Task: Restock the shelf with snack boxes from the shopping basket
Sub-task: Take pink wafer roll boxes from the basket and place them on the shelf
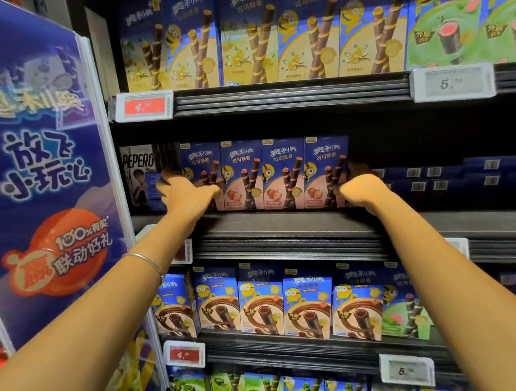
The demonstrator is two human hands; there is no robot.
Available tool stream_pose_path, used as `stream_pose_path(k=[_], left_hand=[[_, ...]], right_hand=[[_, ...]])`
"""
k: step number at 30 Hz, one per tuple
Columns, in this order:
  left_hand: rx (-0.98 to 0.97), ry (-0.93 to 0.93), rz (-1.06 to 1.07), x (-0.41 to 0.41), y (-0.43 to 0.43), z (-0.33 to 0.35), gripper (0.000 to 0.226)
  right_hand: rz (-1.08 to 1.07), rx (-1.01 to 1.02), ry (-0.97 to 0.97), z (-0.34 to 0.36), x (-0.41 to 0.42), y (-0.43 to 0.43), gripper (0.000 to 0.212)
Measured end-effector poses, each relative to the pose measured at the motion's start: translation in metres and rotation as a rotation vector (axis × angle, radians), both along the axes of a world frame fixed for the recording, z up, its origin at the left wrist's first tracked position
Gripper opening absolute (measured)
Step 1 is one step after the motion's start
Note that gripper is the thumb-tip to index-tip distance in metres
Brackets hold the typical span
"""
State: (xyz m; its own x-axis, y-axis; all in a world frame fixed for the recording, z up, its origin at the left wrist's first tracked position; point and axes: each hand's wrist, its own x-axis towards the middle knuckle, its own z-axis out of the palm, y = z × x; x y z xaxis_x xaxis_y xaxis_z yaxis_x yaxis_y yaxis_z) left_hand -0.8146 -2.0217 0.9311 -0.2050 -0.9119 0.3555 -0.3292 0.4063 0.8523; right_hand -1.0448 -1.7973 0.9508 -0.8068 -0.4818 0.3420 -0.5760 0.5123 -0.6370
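A row of several blue strawberry snack boxes (264,173) stands upright at the front of the middle shelf (282,221). My left hand (184,190) grips the left end of the row, fingers curled round the outer box's side. At the right end, my right hand (362,186) holds the last box, its fingers hidden behind it. The row sits squeezed between both hands. The shopping basket is out of view.
A Pepero box (137,172) stands left of the row. Flat dark blue boxes (449,177) lie stacked on the shelf to the right. Vanilla boxes (256,35) fill the shelf above, chocolate boxes (287,302) the one below. A blue promotional panel (43,166) juts out at left.
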Motion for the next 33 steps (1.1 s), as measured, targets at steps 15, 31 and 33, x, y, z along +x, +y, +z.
stream_pose_path(k=[15,31,33], left_hand=[[-0.002,0.059,-0.129,-0.005,0.007,-0.002,0.078],[0.004,0.164,-0.152,-0.019,0.055,0.002,0.089],[0.028,0.241,-0.214,-0.021,0.066,0.002,0.086]], right_hand=[[0.006,-0.051,-0.042,-0.005,0.004,0.008,0.035],[0.125,-0.103,-0.124,-0.005,0.013,0.018,0.011],[0.141,-0.117,-0.099,-0.003,0.014,0.025,0.016]])
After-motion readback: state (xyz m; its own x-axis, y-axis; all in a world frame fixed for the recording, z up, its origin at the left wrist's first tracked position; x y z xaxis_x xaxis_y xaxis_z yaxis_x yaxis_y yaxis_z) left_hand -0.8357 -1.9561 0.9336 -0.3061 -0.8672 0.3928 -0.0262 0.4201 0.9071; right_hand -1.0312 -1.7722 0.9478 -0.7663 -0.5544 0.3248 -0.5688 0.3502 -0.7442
